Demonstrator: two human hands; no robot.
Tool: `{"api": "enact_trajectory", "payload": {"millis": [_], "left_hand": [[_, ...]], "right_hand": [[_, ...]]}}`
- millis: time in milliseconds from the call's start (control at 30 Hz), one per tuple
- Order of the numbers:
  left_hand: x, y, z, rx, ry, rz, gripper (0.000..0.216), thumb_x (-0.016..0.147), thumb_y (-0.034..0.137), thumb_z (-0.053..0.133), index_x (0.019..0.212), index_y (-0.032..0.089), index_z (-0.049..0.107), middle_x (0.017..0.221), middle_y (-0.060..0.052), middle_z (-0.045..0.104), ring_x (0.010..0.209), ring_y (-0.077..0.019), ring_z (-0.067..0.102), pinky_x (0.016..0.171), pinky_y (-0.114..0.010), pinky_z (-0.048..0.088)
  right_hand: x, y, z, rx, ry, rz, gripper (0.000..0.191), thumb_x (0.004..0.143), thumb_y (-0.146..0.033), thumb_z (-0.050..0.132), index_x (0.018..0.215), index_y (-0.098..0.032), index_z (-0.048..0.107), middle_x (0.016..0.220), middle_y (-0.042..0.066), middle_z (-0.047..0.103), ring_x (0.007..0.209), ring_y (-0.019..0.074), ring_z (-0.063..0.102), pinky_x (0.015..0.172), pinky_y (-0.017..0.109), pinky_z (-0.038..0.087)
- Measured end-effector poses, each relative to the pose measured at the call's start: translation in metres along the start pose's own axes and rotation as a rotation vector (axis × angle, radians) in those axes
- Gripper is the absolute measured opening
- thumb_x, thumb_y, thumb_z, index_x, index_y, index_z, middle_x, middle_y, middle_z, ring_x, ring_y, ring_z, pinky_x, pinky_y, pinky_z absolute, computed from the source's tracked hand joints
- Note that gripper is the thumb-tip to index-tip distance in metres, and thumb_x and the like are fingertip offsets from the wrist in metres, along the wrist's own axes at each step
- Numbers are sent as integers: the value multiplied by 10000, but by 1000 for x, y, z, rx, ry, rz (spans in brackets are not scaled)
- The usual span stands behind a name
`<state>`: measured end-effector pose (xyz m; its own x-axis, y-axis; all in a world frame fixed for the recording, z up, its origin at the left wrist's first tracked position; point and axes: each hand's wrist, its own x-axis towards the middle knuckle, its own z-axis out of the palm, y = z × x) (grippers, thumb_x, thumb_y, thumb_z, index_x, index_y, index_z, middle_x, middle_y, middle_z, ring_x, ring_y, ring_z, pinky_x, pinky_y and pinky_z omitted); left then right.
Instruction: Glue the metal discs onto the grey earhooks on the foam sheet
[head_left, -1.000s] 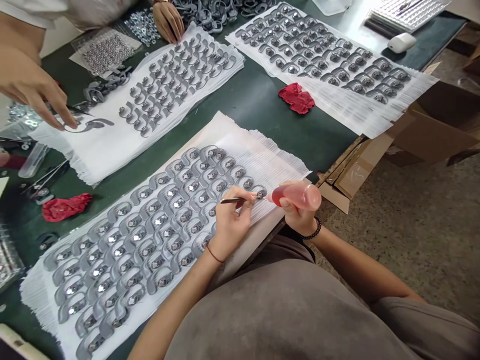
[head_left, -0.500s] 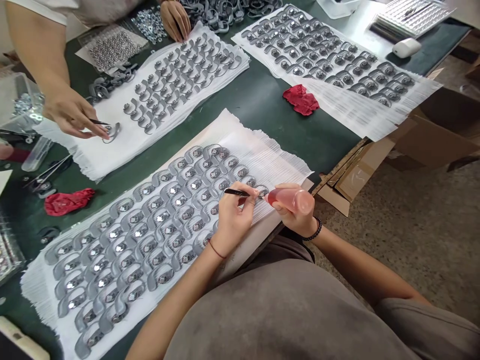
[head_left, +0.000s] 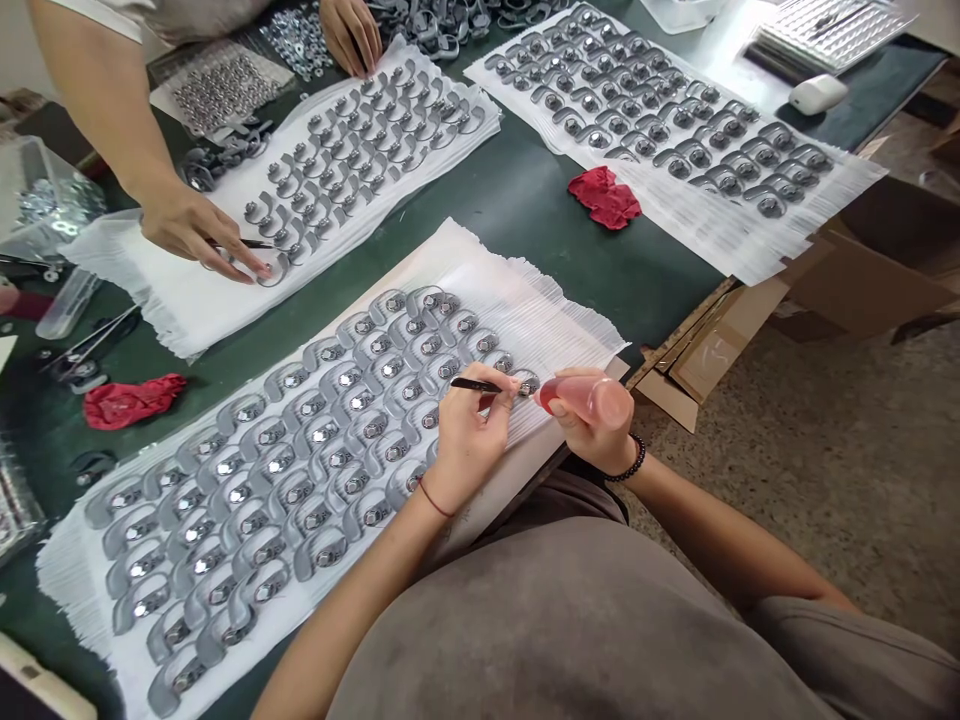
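Observation:
My left hand (head_left: 474, 425) pinches a pair of black tweezers (head_left: 474, 385), its fingertips close beside a small grey curved part (head_left: 528, 383) with a shiny metal centre. In my right hand (head_left: 596, 440) lies a clear squeeze bottle (head_left: 576, 397) of pink-red liquid, tilted with its tip near that same part. Whether the tip touches the part, I cannot tell. Rows of similar grey parts (head_left: 311, 408) cover the white foam sheets (head_left: 551, 310) in front of me, left of my hands.
Across the green table (head_left: 450, 185), a co-worker's hand (head_left: 199, 230) holds dark tweezers over another sheet of parts (head_left: 345, 180). A third filled sheet (head_left: 652, 100) lies at the far right. Red crumpled cloths (head_left: 604, 198) and a cardboard box (head_left: 694, 350) are nearby.
The bottle tip has drawn slightly away to the right from the grey part. My left hand has hardly moved. The co-worker's hand has carried a part rightward to the end of the rows.

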<state>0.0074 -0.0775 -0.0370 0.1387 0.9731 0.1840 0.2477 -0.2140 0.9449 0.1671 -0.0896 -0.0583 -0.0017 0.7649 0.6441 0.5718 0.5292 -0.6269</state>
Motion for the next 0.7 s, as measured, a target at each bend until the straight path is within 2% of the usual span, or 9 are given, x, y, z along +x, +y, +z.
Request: {"api": "enact_trajectory", "payload": {"millis": [700], "left_hand": [[0,2,0,53,-16,34,67,854,150,542,816,206,539,803,0,614,767,-121,629,638,-215,514]], "right_hand": [[-8,3,2,-53,76,-3,119,809,-250,597,884,-162,573,824,49,626,743,147,625,689,270,533]]}}
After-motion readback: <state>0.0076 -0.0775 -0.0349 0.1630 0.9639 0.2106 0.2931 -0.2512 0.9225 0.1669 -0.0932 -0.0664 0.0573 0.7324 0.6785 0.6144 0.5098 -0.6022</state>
